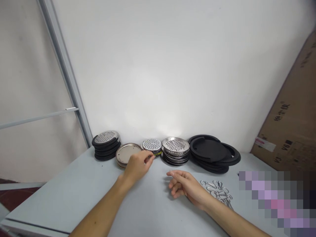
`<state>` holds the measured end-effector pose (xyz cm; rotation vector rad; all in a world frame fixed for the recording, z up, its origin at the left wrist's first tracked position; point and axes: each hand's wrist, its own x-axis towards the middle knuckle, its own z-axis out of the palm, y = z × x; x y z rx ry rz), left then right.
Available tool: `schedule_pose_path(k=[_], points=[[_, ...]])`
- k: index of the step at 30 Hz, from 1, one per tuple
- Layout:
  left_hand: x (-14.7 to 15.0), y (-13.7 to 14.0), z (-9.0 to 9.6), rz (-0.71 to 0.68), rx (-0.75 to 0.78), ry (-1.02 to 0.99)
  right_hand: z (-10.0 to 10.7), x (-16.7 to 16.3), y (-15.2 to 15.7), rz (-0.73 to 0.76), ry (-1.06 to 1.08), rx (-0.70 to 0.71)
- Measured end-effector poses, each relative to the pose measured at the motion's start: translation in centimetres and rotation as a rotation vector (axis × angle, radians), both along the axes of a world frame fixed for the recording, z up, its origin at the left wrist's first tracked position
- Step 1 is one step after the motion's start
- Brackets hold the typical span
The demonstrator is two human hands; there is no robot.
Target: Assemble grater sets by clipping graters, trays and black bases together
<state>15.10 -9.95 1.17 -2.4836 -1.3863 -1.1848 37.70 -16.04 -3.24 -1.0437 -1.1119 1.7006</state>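
Note:
My left hand (139, 166) reaches over the table in front of a short stack of small perforated metal discs (152, 144). Its fingers are curled towards the thumb. Whether anything is pinched there is hidden, and I cannot tell if the fingertips touch the stack. Beside that wrist, partly covered by the hand, lies a pile of round metal plates (128, 151). My right hand (186, 186) hovers lower right with nothing in it, fingers bent and apart. Behind it stands a stack of round metal grater discs (175, 146). Several wire clips (218, 192) lie beside the right forearm.
Black rings holding a perforated disc (106, 140) are stacked at the left. Large black round frames (212, 151) lean together at the right. A white wall (158, 65) closes off the back of the grey table (148, 214). A cardboard box (291, 131) stands at the far right.

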Motion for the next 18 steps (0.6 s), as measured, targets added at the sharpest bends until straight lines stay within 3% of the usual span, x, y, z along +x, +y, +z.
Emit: schedule_pose_path(k=[1, 3, 9, 18], points=[[0.3, -0.1, 0.1, 0.002, -0.054, 0.087, 0.0, 0.0, 0.1, -0.011, -0.009, -0.004], [-0.4, 0.1, 0.7, 0.227, -0.123, 0.16, -0.1, 0.1, 0.2, -0.034, -0.029, -0.009], [-6.1, 1.8, 1.4, 0.606, -0.303, 0.158, 0.0, 0.4, 0.8, -0.17, -0.053, -0.043], [-9.2, 3.4, 0.5, 0.722, -0.564, 0.106, 0.1, 0.9, 0.8, -0.206, -0.008, -0.073]])
